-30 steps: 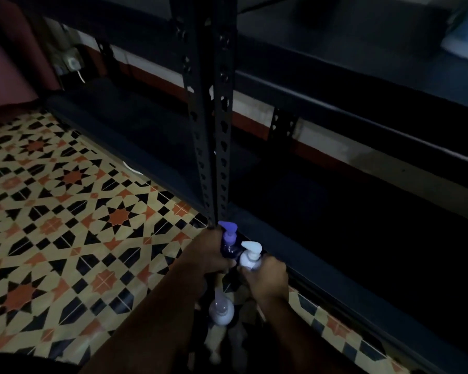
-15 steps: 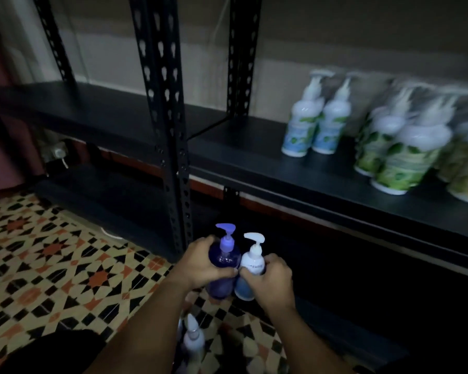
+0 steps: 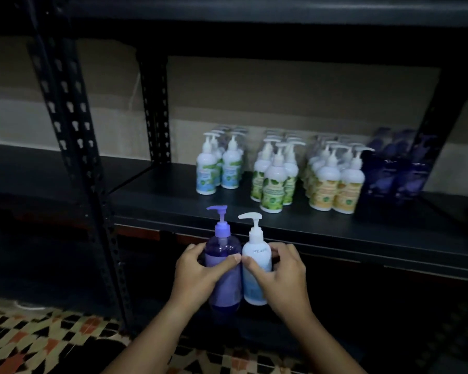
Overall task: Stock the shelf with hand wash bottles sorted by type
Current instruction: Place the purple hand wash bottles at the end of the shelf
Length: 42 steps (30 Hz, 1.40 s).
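Patterned floor tiles (image 3: 38, 338) nearest, in cream, orange and black geometric shapes, at lower left. Two forearms reach forward from the bottom edge. Left hand (image 3: 197, 268) curls round a translucent purple bottle (image 3: 223, 268), thumb across its front; right hand (image 3: 281, 268) curls round a white bottle (image 3: 256, 268) with a pale blue label. Both bottles upright, long axes vertical, sides touching, held in the air just in front of and slightly below the near edge of the shelf (image 3: 295, 220). Pump heads on top: purple spout points left, white spout points left too. Bodies smooth, rounded at the shoulder, plastic by the look.

Shelf is dark, matte, flat, carried on black perforated metal uprights (image 3: 73, 147). Standing on it, farther back, left to right: white blue-label bottles (image 3: 218, 168), white green-label bottles (image 3: 274, 179), white yellow-label bottles (image 3: 335, 182), then dark purple bottles (image 3: 397, 168) at far right, dim and blurred. All upright in tight groups. Beige wall (image 3: 281, 98) behind.
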Motion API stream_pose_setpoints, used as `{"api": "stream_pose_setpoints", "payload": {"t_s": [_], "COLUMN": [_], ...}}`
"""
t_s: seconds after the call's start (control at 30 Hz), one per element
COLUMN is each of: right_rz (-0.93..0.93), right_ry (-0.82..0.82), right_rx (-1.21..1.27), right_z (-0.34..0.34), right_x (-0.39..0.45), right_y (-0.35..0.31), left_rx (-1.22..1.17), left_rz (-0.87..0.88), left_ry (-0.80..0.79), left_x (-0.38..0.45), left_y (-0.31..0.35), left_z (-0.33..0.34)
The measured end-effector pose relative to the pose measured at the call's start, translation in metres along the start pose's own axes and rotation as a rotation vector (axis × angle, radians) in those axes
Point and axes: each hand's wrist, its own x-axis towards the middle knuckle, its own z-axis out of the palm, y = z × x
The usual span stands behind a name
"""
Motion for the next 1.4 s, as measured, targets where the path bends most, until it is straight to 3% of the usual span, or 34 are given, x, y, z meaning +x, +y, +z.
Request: {"api": "stream_pose_setpoints", "payload": {"t_s": [0.2,0.37,0.57,0.93,1.1,1.4], "right_rz": [0.064,0.226,0.285,0.325,0.351,0.263], "right_ry": [-0.011,-0.005,0.053,0.093,0.051,0.142], "right_rx": [0.068,0.195,0.212,0.103,-0.059,0.102], "right_z": [-0.034,-0.041,-0.051,-0.069,-0.072,-0.073], "right_x": [-0.018,-0.037,-0.048,-0.053,-0.052,-0.061], "right_y": [0.001,0.006,0.012,0.026,0.035,0.048], "left_rx": [-0.199,-0.239,-0.191,0.058,0.198,0.176], "left_rz": [-0.161,-0.219,-0.249,-0.163,-0.127,-0.078], "left_ry": [-0.004,-0.025,-0.080,-0.044,-0.030,-0.027], "left_x": [-0.029,-0.055,-0.064,-0.067,-0.064,-0.063], "left_y": [0.014,0.019,0.016,0.024,0.007,-0.003], "left_z": [0.034,0.044,0.056,0.066,0.067,0.063]}}
